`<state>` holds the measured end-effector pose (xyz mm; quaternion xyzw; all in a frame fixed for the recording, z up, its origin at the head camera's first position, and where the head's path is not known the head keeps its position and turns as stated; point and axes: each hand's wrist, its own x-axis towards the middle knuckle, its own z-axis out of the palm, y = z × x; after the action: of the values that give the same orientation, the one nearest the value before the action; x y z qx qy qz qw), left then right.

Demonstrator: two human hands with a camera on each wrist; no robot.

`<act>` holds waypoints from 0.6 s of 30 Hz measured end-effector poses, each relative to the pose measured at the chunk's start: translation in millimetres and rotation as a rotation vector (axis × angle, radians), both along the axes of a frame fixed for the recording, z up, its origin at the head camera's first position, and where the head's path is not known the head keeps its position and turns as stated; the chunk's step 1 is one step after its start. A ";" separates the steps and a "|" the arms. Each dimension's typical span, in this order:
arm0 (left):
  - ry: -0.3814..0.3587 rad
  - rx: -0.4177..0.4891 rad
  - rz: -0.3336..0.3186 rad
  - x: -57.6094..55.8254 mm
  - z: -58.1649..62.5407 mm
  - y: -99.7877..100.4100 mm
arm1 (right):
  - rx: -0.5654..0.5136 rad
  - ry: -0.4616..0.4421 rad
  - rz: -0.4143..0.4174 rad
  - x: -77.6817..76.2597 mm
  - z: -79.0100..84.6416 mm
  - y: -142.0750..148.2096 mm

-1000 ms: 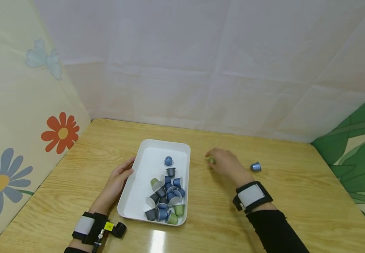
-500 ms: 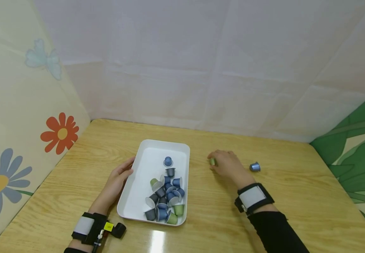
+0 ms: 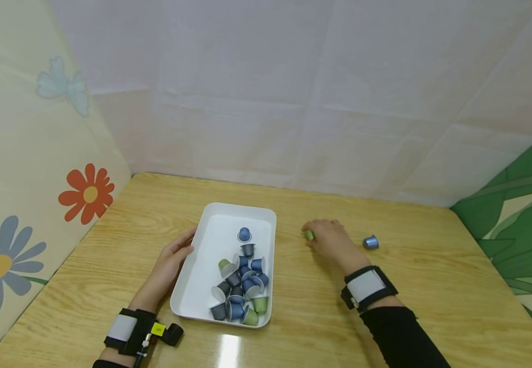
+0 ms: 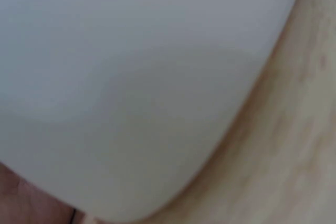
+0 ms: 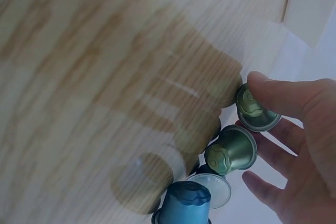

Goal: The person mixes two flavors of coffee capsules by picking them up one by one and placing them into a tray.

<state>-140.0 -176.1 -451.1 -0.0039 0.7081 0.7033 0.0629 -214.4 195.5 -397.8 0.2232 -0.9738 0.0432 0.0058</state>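
Observation:
My left hand (image 3: 173,260) rests against the outer left side of a white tray (image 3: 201,276), its fingers fairly straight. Green, blue and dark grey coffee capsules lie heaped toward the tray's near right; a blue capsule (image 3: 244,234) stands farther back. In the left wrist view the tray wall (image 4: 157,103) fills most of the picture. To the tray's right, my right hand (image 3: 332,240) pinches a green coffee capsule (image 5: 254,109) with the thumb on it. Beside its fingers are another green capsule (image 5: 231,149) and a blue capsule (image 5: 185,203).
A lone blue capsule (image 3: 371,242) lies on its side on the wooden table (image 3: 413,276), right of the right hand. A white cloth wall (image 3: 266,102) stands along the back edge. Printed flower panels flank both sides.
My right hand has shifted very slightly right with its fingers still at the green capsule, which shows a little more. My left hand and the tray look unmoved.

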 end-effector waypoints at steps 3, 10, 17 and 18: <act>-0.002 -0.004 0.001 0.0 0.2 0.0 | 0.003 0.006 0.009 -0.3 -0.5 -0.1; 0.005 0.019 0.007 -1.1 -0.3 0.8 | -0.021 0.027 0.021 -0.1 -0.3 -0.7; 0.005 0.026 0.010 -2.1 -0.3 0.8 | -0.060 0.055 0.052 3.2 5.1 -4.4; 0.002 0.025 0.010 -2.0 -0.4 0.8 | -0.061 0.057 0.056 4.1 6.4 -5.5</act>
<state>-142.1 -175.3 -451.5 -0.0057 0.6991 0.7126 0.0587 -210.3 190.0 -391.4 0.2514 -0.9648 0.0665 0.0393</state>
